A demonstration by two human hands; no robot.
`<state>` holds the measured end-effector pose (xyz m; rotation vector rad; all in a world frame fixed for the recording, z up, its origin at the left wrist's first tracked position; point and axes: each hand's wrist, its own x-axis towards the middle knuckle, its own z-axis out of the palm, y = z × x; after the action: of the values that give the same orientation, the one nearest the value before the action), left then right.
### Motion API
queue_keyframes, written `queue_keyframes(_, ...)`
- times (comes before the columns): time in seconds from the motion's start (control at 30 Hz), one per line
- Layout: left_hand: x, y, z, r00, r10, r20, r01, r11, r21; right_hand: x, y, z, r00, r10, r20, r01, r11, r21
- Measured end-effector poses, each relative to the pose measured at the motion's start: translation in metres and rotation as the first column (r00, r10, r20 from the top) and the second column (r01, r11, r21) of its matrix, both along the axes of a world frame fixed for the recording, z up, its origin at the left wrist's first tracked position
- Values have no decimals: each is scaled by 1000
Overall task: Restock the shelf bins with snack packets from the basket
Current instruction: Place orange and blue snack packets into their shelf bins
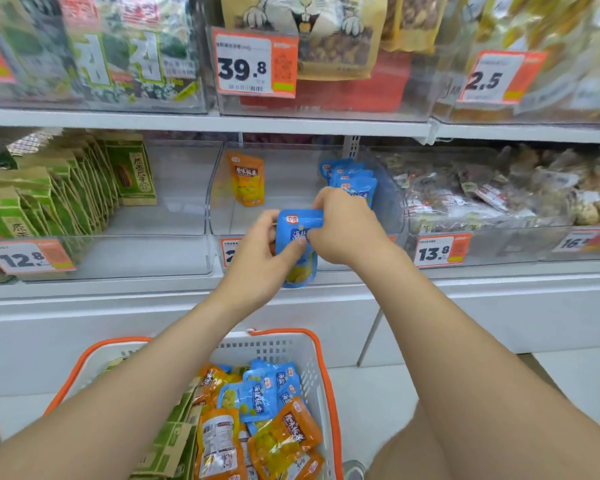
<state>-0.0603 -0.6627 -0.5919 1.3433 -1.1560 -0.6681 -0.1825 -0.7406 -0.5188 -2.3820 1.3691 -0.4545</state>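
Before middle bin (219, 188): both hands' grip pinching blue packet (297, 249).

The hands (305, 237) hid the middle of the blue packet (297, 251) and most of one price tag (230, 252); the basket (312, 362) was cut off at the bottom; the far-right price tag (582, 241) was too blurry to read.
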Motion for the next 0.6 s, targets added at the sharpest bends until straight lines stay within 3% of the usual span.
queue_keyframes(0.1,-3,-16,18,980,148,133,-137,987,-87,-2,-7,2,948,-1,318,-6,1000,23)
queue_keyframes(0.2,-5,-39,29,958,268,100,-251,956,-156,-5,-16,5,838,-87,539,65,996,60)
queue_keyframes(0.33,-10,-77,32,948,296,117,-277,948,-157,-20,-43,-1,821,-233,521,307,950,-58)
queue_keyframes(0.43,-14,-108,26,939,313,144,-305,949,-79,-30,-69,-19,878,-303,370,400,890,-219)
queue_keyframes(0.6,-22,-146,14,882,270,387,-338,934,118,-42,-104,-43,896,-324,305,430,803,-412)
